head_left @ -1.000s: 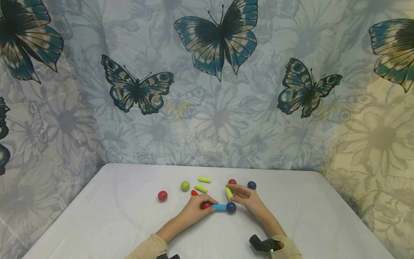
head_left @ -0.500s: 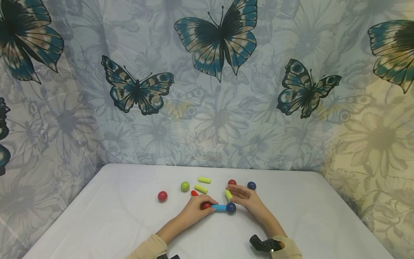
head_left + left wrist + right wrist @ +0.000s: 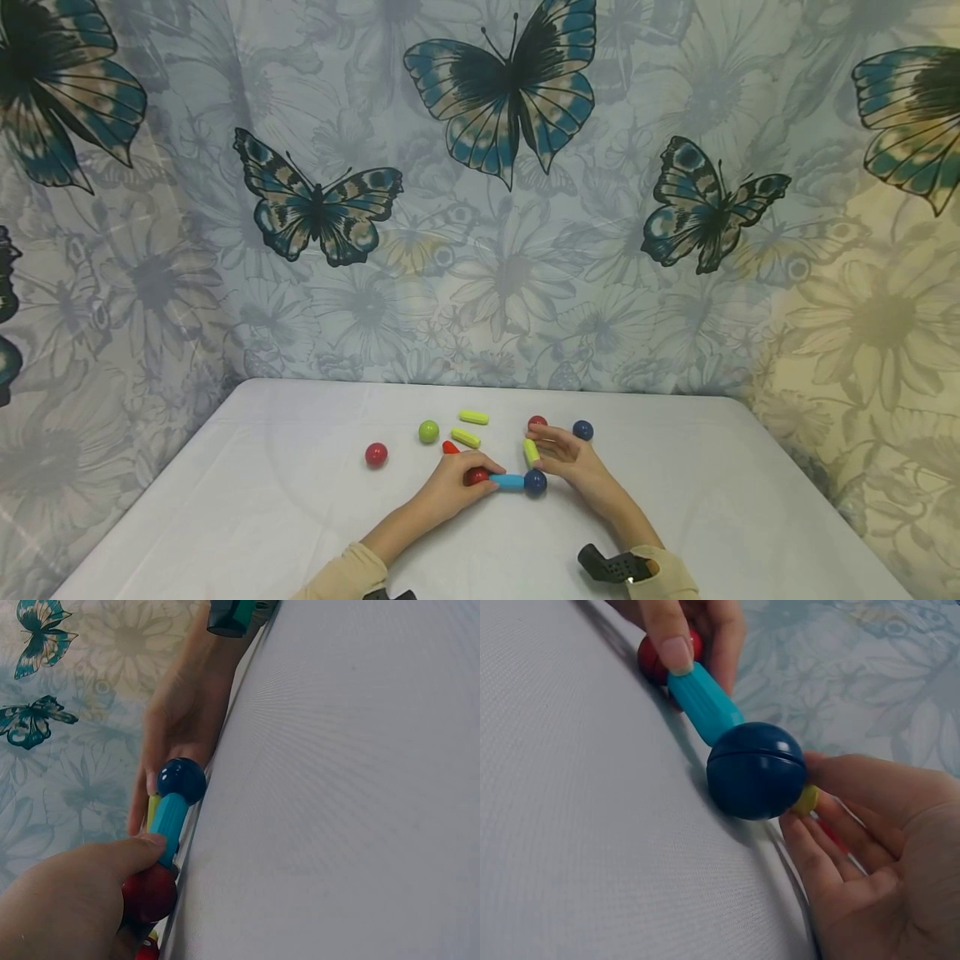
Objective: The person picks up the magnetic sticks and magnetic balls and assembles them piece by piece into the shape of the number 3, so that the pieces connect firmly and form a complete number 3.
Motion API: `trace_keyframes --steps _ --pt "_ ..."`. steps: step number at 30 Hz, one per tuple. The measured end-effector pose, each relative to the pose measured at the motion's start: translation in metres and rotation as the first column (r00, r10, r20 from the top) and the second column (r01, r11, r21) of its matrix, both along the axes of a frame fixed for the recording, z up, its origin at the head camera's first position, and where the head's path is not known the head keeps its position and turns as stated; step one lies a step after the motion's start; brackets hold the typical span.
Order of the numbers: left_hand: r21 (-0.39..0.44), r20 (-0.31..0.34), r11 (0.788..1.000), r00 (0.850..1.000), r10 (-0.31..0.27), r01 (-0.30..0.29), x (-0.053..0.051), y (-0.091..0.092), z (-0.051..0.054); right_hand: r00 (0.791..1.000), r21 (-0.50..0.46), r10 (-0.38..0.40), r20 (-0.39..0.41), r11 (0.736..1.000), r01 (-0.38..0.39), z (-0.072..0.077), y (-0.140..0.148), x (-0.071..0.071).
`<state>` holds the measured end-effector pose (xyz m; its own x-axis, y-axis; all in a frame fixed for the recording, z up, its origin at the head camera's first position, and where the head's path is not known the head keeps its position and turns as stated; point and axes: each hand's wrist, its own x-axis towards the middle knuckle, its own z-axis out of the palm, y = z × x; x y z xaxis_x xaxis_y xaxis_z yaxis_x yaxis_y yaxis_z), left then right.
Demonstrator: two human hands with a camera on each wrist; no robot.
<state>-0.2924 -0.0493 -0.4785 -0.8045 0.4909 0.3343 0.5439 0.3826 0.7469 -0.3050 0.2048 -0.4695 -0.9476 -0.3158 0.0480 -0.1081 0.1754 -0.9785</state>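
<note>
My left hand grips a red ball, its thumb reaching onto the light blue stick. That stick joins the red ball to a dark blue ball. Just behind the blue ball, my right hand holds a yellow-green stick between thumb and fingers. In the right wrist view, the yellow-green stick's end shows beside the dark blue ball, and the right thumb reaches the ball's edge. Behind the left hand, a red piece is partly hidden.
Two yellow-green sticks lie behind the hands, with a green ball to their left. A red ball sits farther left. Another red ball and a dark blue ball are behind my right hand on the white table.
The yellow-green stick in my right hand has tilted and shifted slightly. My left hand and the joined pieces have stayed nearly still.
</note>
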Motion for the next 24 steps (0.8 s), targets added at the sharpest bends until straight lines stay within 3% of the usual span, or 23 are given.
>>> trace_keyframes --steps 24 --pt "-0.012 -0.029 1.0 1.0 0.004 -0.004 -0.0001 0.0002 -0.0011 0.999 0.012 -0.034 -0.015 0.999 0.034 -0.0012 0.0008 0.0005"
